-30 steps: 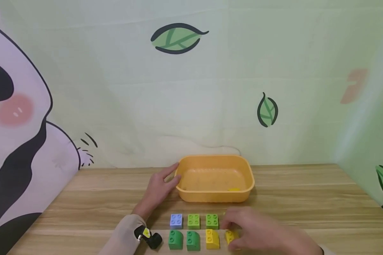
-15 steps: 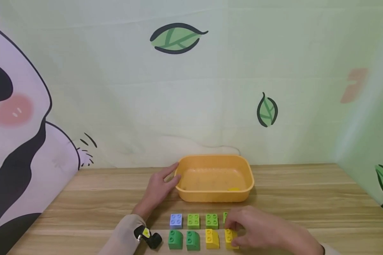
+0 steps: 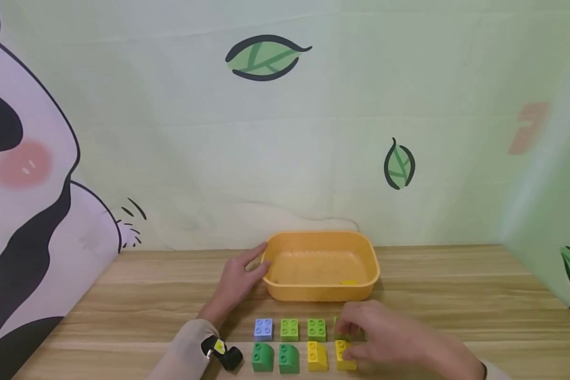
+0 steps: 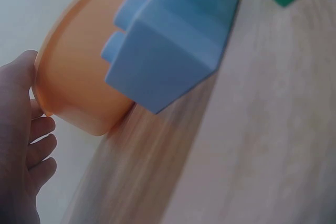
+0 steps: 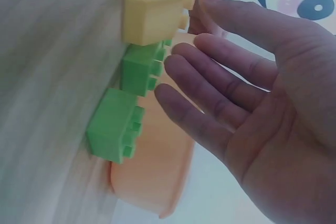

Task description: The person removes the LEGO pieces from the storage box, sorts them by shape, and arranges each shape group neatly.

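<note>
My left hand rests against the left end of a yellow-orange plastic basin. Its thumb and index finger touch the rim, and in the left wrist view the other fingers hang loosely curled beside it. My right hand hovers over the right end of two rows of toy building bricks, with nothing between its fingers. Its thumb overlaps a sloped yellow brick in the head view, while its fingers partly hide green bricks behind. Relaxed, parted fingers show in the right wrist view, beside two light green bricks.
The back row holds a blue brick and light green bricks. In front stand dark green sloped bricks and another yellow one. A small yellow piece lies inside the basin. A printed cloth hangs behind the wooden table.
My right hand has come away from the right-hand yellow brick, which stands straighter than before, and its fingers have shifted slightly back over the green bricks. My left hand stays at the basin.
</note>
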Motion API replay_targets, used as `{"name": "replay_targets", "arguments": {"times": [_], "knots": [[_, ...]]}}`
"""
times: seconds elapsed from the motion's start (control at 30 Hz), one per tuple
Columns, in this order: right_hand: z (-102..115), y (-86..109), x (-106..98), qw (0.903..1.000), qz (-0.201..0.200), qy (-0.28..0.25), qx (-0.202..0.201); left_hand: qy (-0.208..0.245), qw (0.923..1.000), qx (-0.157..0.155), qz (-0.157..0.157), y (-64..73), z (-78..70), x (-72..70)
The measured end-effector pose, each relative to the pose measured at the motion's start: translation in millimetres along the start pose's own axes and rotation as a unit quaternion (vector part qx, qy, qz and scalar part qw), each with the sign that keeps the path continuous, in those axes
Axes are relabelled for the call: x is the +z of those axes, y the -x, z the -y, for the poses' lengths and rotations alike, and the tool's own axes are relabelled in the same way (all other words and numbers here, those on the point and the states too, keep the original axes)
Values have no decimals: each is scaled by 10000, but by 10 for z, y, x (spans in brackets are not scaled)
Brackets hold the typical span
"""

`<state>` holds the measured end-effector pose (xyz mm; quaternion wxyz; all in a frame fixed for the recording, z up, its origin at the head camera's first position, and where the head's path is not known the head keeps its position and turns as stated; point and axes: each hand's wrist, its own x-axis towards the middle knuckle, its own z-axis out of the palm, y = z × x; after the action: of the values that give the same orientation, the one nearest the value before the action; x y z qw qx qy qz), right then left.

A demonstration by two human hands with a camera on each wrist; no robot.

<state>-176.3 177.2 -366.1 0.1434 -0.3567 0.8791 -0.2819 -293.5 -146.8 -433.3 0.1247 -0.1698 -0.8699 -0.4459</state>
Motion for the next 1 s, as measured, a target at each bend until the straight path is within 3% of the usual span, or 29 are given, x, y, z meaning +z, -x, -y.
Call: {"name": "replay_targets", "arguments": {"times": [0.43, 0.83, 1.0], "knots": [[172, -199, -326, 9958, -761, 335, -377, 139, 9999, 20, 8, 9, -11, 7], [151, -507, -544, 9886, -915, 867, -819, 97, 9999, -116, 56, 3, -20, -5], [115, -642, -577, 9853, -915, 1182, -832, 112, 9998, -131, 55, 0, -17, 1]]}}
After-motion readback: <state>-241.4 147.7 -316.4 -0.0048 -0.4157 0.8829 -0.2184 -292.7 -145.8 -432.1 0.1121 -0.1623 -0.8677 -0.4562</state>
